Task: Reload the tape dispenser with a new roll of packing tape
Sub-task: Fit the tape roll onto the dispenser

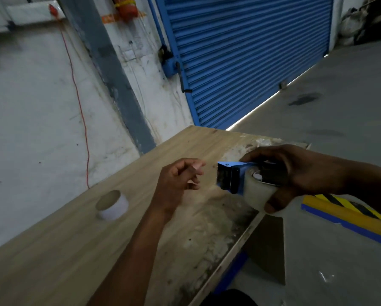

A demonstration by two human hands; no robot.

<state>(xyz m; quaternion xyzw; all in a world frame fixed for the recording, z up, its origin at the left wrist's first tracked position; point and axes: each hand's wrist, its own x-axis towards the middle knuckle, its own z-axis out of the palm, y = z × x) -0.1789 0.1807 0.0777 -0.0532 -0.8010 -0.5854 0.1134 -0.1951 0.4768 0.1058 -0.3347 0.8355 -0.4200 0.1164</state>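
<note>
Right hand [300,173] around dispenser [231,177] (above wooden table [74,250])

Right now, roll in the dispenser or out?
In. A clear tape roll sits in the blue dispenser, gripped by the right hand. Another roll stands on the table.

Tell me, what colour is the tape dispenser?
Blue tape dispenser with black parts, seen from the head camera.

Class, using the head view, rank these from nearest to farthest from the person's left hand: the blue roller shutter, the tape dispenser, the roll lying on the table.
1. Tape dispenser: just right of the left hand, held in the right hand.
2. Roll: on the table, to its left.
3. Blue roller shutter: far behind.
</note>
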